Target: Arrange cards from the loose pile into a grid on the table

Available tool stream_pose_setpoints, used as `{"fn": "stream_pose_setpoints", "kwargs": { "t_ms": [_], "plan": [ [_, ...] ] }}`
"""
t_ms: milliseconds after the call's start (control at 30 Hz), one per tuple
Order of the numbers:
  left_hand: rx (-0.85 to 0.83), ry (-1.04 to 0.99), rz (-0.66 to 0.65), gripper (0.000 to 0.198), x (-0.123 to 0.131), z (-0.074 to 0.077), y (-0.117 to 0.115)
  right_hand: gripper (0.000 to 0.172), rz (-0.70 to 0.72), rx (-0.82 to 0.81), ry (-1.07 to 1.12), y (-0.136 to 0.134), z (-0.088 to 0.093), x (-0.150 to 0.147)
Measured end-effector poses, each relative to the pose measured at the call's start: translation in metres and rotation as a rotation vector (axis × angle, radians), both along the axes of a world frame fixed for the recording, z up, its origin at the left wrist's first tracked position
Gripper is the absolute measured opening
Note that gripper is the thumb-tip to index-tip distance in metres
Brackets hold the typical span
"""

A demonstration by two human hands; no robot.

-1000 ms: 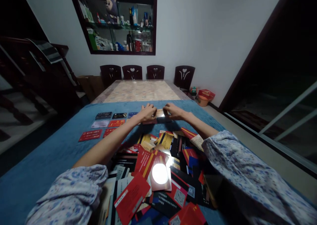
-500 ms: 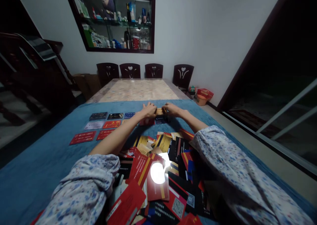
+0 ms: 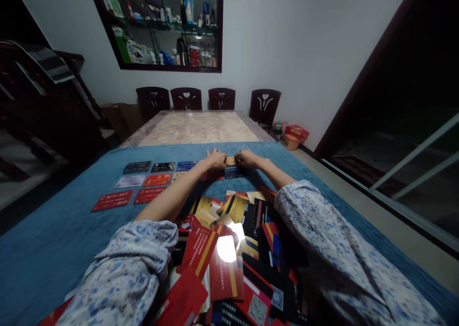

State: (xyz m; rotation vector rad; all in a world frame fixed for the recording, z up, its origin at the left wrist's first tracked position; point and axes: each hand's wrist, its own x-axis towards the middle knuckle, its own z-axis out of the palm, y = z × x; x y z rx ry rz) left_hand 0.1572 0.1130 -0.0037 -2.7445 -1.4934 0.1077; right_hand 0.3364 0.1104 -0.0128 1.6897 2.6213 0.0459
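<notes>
At the far part of the blue cloth, a gold card [image 3: 230,161] spans the gap between my two hands. My left hand [image 3: 216,160] grips its left edge, with some fingers raised away from it. The card's right edge is in the closed fingers of my right hand [image 3: 246,158]. Just below lies a dark blue card [image 3: 231,173]. Beneath my left wrist a red card is mostly hidden. To the left are cards in rows, among them a black card [image 3: 163,167], an orange-red card [image 3: 158,179] and a red card [image 3: 113,200].
Close to my body, between my forearms, spreads a loose heap of overlapping bank-type cards [image 3: 201,249]. Glare whitens part of it. Beyond the blue cloth [image 3: 71,235] shows the patterned tabletop [image 3: 201,126], with dark chairs [image 3: 186,99] behind.
My view has shifted slightly, so the rows appear a little further left. Both hands stay at the gold card with little movement.
</notes>
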Motion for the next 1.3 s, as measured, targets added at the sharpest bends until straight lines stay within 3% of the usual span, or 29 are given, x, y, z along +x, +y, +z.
{"fn": "stream_pose_setpoints", "kwargs": {
  "t_ms": [300, 900, 1067, 1300],
  "plan": [
    [-0.028, -0.012, 0.04, 0.033, 0.002, -0.001, 0.004, 0.036, -0.013, -0.014, 0.006, 0.007, -0.004, -0.001],
    [0.024, -0.006, 0.024, 0.047, -0.008, -0.002, 0.001, 0.039, -0.056, -0.011, 0.001, 0.006, -0.002, -0.005],
    [0.07, -0.016, -0.033, 0.052, -0.017, 0.001, -0.011, 0.039, -0.086, -0.006, 0.014, 0.0, 0.002, -0.005],
    [0.094, -0.066, -0.163, 0.055, -0.02, 0.008, -0.049, 0.044, -0.059, 0.021, 0.047, -0.015, 0.007, 0.003]
  ]
}}
